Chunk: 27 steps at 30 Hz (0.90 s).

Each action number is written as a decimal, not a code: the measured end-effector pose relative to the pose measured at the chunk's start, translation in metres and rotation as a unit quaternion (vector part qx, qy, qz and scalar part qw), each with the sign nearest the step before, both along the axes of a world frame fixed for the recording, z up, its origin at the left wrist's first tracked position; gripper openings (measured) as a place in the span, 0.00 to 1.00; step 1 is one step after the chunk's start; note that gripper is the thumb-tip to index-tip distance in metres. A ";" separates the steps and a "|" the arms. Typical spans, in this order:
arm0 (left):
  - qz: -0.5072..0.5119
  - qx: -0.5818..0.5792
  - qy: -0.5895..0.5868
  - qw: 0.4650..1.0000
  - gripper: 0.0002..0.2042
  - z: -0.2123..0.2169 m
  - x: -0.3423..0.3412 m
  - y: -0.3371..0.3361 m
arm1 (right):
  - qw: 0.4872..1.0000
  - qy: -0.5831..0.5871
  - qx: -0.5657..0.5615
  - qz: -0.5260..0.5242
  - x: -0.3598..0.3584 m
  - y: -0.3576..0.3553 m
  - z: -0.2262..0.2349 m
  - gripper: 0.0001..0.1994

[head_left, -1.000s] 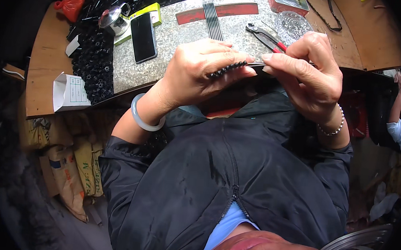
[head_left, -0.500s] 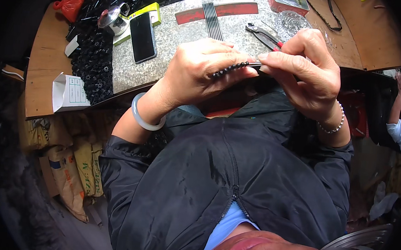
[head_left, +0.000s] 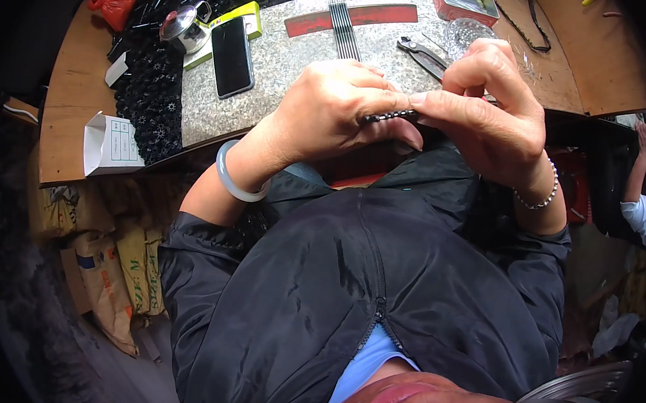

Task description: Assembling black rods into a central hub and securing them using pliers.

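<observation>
A short, dark, knobbly strip, like a row of small black beads, spans the space between my two hands. My left hand is closed on its left part, with the thumb below it and the fingers above. At the strip's other end, the thumb and index finger of my right hand pinch together, hiding that end. Both hands are raised in front of the table's near edge. Behind my right hand, partly covered by it, lie pincers with dark jaws.
Thin metal rods lie across a red bar on the grey speckled board. A phone, a lidded metal pot, and heaped black parts are leftward. A clear dish and red-sided tin stand at right.
My hands have come closer together, and my right fingertips now meet my left ones. The strip has shifted right and lies flatter; the thin shiny piece between the hands no longer shows.
</observation>
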<state>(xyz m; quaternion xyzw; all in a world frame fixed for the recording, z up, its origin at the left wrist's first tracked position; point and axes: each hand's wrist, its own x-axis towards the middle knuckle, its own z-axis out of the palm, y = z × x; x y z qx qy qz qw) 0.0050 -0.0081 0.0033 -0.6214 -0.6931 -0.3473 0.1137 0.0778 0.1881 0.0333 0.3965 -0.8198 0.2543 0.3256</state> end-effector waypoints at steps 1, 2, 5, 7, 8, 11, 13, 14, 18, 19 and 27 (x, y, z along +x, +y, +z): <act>0.001 0.000 0.000 1.000 0.14 0.000 0.001 0.000 | 1.000 -0.008 0.001 0.011 0.001 0.000 0.000 0.14; 0.002 -0.009 0.004 1.000 0.15 0.000 0.001 0.001 | 1.000 -0.017 0.002 0.023 0.001 0.000 0.001 0.15; 0.004 -0.019 0.003 1.000 0.15 0.000 0.000 0.001 | 1.000 -0.004 0.020 0.010 0.001 -0.003 0.004 0.16; 0.005 -0.020 0.000 1.000 0.16 -0.001 0.000 0.001 | 1.000 0.005 0.013 0.002 0.002 -0.005 0.001 0.16; 0.008 -0.014 0.000 1.000 0.16 -0.001 0.000 0.000 | 1.000 0.013 0.005 -0.005 0.003 -0.006 -0.002 0.16; 0.014 0.006 0.000 1.000 0.13 -0.007 -0.001 0.002 | 1.000 -0.008 -0.019 0.000 0.008 -0.008 -0.005 0.14; 0.017 0.022 -0.001 1.000 0.12 -0.011 -0.003 0.003 | 0.999 -0.027 -0.025 0.010 0.008 -0.010 -0.006 0.14; 0.019 0.024 -0.001 1.000 0.11 -0.012 -0.003 0.003 | 0.998 -0.047 -0.032 0.019 0.007 -0.011 -0.006 0.13; 0.001 0.004 -0.020 1.000 0.11 -0.015 -0.009 0.004 | 0.994 -0.045 -0.011 0.095 -0.001 -0.016 -0.003 0.23; 0.002 0.005 -0.017 1.000 0.11 -0.014 -0.009 0.003 | 0.993 -0.039 -0.056 0.102 -0.005 -0.011 -0.002 0.27; 0.058 -0.306 0.194 0.930 0.48 -0.090 -0.098 -0.009 | 0.821 -0.433 -0.362 0.092 0.001 -0.035 -0.108 0.36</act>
